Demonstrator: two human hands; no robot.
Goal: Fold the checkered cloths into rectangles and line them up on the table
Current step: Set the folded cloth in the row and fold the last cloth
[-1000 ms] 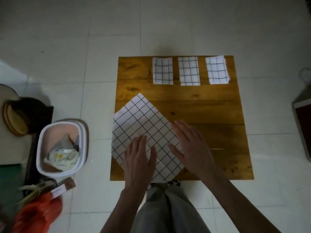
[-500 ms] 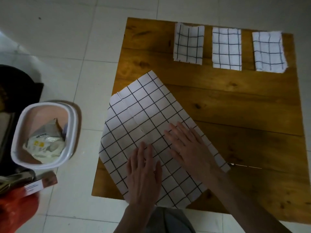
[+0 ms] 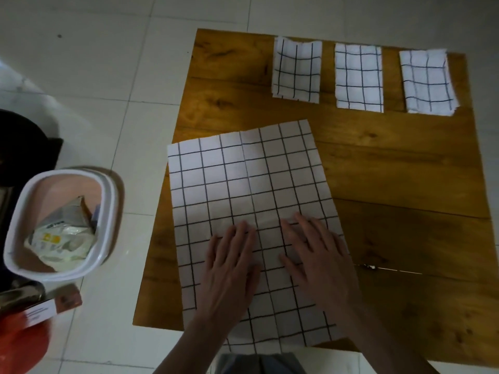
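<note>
hands: left hand [image 3: 232,268] and right hand [image 3: 318,255] both flat, palms down, fingers straight and together, pressing on the near half of the cloth, gripping nothing, side by side with a small gap between

open cloth: big white square cloth with a black grid [image 3: 243,190], spread flat on the near-left part of the table, creases showing down the middle, near edge hanging a bit over the table's near edge, left edge poking past the table's left side

table: brown wooden square tabletop [image 3: 405,184] on a pale tiled floor [image 3: 108,63]

left of table, on the floor: white oval plastic bin [image 3: 108,225] with crumpled wrappers inside, plus a small box [image 3: 51,309] and something orange-red [image 3: 21,344] at the near-left corner, can't tell what

far edge: three folded white checkered rectangles lined up in a row, left one [image 3: 296,70], middle one [image 3: 359,78], right one [image 3: 428,82], gaps between them, none touching
</note>
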